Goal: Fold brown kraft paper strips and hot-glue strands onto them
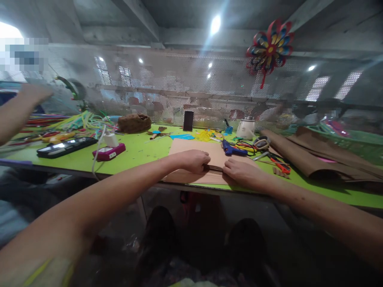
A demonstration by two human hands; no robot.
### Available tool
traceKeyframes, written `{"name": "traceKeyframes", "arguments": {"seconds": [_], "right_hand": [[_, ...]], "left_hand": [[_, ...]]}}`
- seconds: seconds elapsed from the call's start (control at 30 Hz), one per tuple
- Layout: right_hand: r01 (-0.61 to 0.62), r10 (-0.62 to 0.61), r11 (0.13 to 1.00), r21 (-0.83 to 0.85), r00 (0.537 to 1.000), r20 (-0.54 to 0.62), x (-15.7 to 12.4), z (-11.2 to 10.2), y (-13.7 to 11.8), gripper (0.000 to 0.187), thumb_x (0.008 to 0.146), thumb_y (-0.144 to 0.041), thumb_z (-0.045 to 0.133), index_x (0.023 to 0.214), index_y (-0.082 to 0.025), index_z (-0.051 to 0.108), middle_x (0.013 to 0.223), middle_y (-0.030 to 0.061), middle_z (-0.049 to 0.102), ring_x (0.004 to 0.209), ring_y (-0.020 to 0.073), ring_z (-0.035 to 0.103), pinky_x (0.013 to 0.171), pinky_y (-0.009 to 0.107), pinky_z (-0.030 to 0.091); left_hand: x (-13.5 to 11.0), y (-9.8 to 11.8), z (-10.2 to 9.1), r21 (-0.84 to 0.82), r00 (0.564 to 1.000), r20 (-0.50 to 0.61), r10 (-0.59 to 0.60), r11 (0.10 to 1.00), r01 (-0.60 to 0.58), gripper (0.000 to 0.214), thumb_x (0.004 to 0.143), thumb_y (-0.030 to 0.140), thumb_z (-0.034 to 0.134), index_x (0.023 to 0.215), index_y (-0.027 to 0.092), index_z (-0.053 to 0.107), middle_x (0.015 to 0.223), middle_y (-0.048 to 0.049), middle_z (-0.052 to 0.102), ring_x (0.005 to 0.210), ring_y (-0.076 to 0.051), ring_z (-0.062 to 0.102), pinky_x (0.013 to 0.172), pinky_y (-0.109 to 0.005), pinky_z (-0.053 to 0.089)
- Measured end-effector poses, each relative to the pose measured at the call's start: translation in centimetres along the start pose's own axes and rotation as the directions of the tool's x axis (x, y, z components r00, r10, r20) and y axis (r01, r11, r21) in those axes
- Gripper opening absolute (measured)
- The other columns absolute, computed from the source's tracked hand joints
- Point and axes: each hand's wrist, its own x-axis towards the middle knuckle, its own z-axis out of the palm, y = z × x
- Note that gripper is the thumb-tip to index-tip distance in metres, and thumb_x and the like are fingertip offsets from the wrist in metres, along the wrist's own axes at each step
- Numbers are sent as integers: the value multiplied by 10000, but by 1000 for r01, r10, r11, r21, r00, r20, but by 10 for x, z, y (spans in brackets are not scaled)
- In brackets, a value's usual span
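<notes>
A sheet of brown cardboard lies flat on the green table, near its front edge. My left hand rests on it with the fingers curled, pinching a dark folded strip at the sheet's near part. My right hand meets it from the right, fingers pressed on the same strip. Both hands are closed on that strip, almost touching each other.
A blue glue gun, scissors with orange handles, tape and cables lie right of the cardboard. Rolled brown paper stretches at the right. Two phones and a charger sit left. Another person's arm reaches in at far left.
</notes>
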Motion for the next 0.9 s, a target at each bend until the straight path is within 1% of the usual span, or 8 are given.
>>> {"name": "traceKeyframes", "arguments": {"seconds": [0.13,0.2,0.33,0.43,0.53,0.67,0.8,0.9], "right_hand": [[-134,139,982,132,990,-27,-3,8,10,188,854,-214,465,798,-144,631,774,85,597,707,174,506,613,278,311],[-213,222,951,225,975,-15,-3,11,15,178,834,-216,484,795,-165,650,782,72,613,718,170,524,608,265,317],[-294,311,888,353,950,9,1,16,17,166,820,-250,514,795,-181,663,761,54,624,676,161,534,573,252,324],[-329,379,852,407,924,-46,4,26,13,154,813,-266,538,757,-163,638,737,60,600,677,168,522,587,255,344],[-312,419,822,476,898,-135,4,38,9,112,810,-201,534,729,-158,598,734,59,571,708,174,512,630,262,370],[-243,387,819,519,903,-188,2,44,9,117,825,-167,500,734,-161,572,741,56,548,711,174,498,639,269,384],[-170,287,845,507,944,-163,-3,37,13,128,832,-148,472,760,-148,577,761,66,546,711,174,494,638,275,391],[-133,252,847,514,953,-168,-8,31,14,134,845,-144,457,832,-144,591,806,79,554,765,184,499,669,284,406]], "left_hand": [[12,4,0,40,998,45,-53,998,51,219,775,289,491,796,153,661,736,-71,644,565,-150,546,500,-260,322],[15,6,4,58,998,22,-59,997,58,237,783,294,472,786,157,666,724,-77,651,564,-160,557,499,-262,327],[15,8,15,95,999,-33,-43,994,46,267,798,311,439,766,162,658,711,-85,647,588,-181,576,518,-272,352],[12,7,22,98,997,-64,-41,994,47,264,807,320,434,768,160,640,711,-86,638,617,-187,581,555,-278,378],[9,8,26,98,994,-105,-19,995,30,229,807,313,452,795,154,616,735,-88,630,650,-187,578,593,-283,392],[6,6,27,122,992,-123,31,992,-15,215,819,304,448,819,151,600,743,-86,619,667,-189,571,604,-290,394],[5,4,24,122,992,-111,62,991,-48,227,831,311,441,832,148,599,739,-86,611,667,-192,564,606,-296,394],[1,3,21,80,992,-104,69,995,-60,214,838,300,444,848,143,589,774,-86,607,699,-186,561,645,-295,402]]}}
